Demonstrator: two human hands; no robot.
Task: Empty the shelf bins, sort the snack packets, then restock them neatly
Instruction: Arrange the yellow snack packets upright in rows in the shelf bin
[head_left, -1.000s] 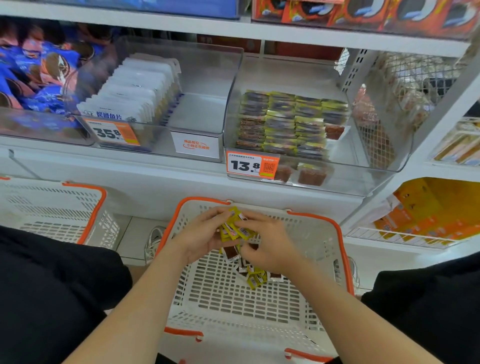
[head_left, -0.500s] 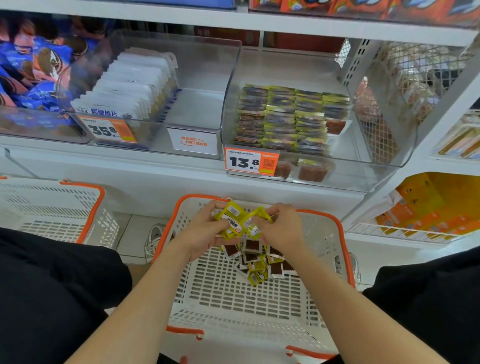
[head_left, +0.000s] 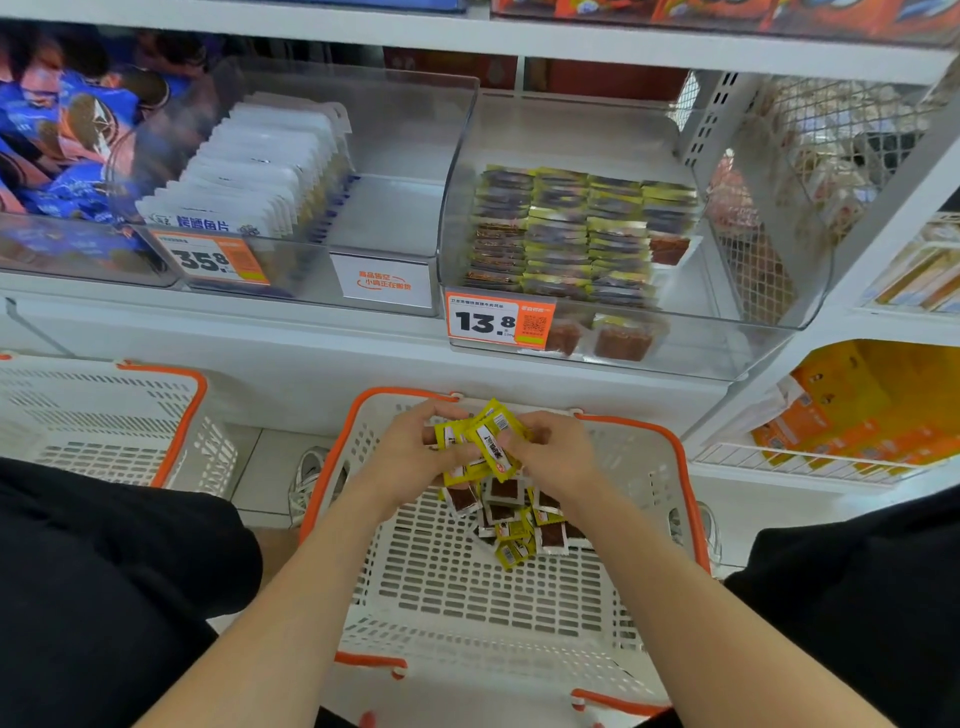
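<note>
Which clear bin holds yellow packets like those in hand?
The right bin, with the 13.8 tag and rows of yellow packets; the middle bin holds white pouches.

Bright, even light; wide-angle bowing at edges, soft motion blur throughout.

Both bare forearms rise from the bottom edge and converge just above the middle of the view, the left forearm (head_left: 291, 587) from 7 o'clock and the right forearm (head_left: 691, 587) from 5 o'clock. The left hand (head_left: 415, 457) and right hand (head_left: 558, 457) meet knuckles up, almost touching. The fingers of both are curled inward, gripping between them a small bunch of yellow packets (head_left: 491, 441). Both wrists lie straight, in line with the forearms.
</note>
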